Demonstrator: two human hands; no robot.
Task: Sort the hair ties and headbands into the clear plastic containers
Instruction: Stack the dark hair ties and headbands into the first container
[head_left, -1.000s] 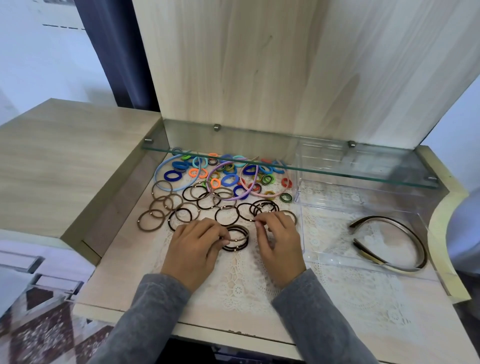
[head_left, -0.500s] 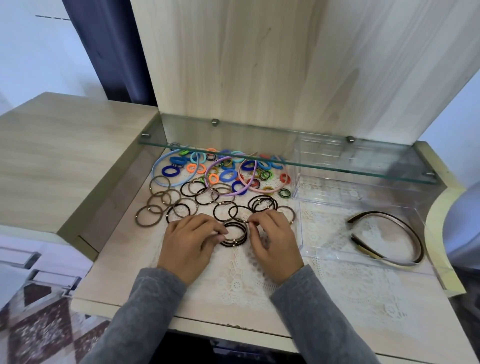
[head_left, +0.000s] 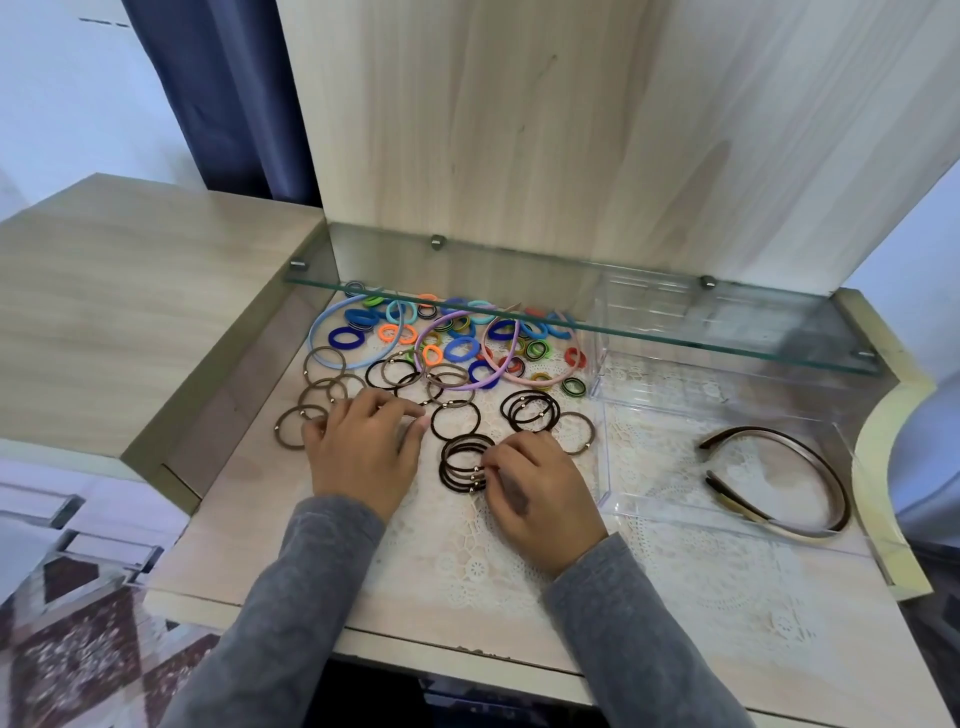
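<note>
Since half a second ago the left hand (head_left: 363, 447) has gone away from the stack of dark hair ties (head_left: 464, 462) toward the loose brown hair ties (head_left: 311, 410) on its side; it lies palm down on them, fingers curled, and I cannot tell if it grips one. The right hand (head_left: 537, 491) pinches the stack's near edge, which touches its fingertips. I think it is better to gather ties by colour, slide each onto the stack, then carry all together to the clear container (head_left: 613, 452) just beside this hand, where the brown headband (head_left: 810, 457) is
</note>
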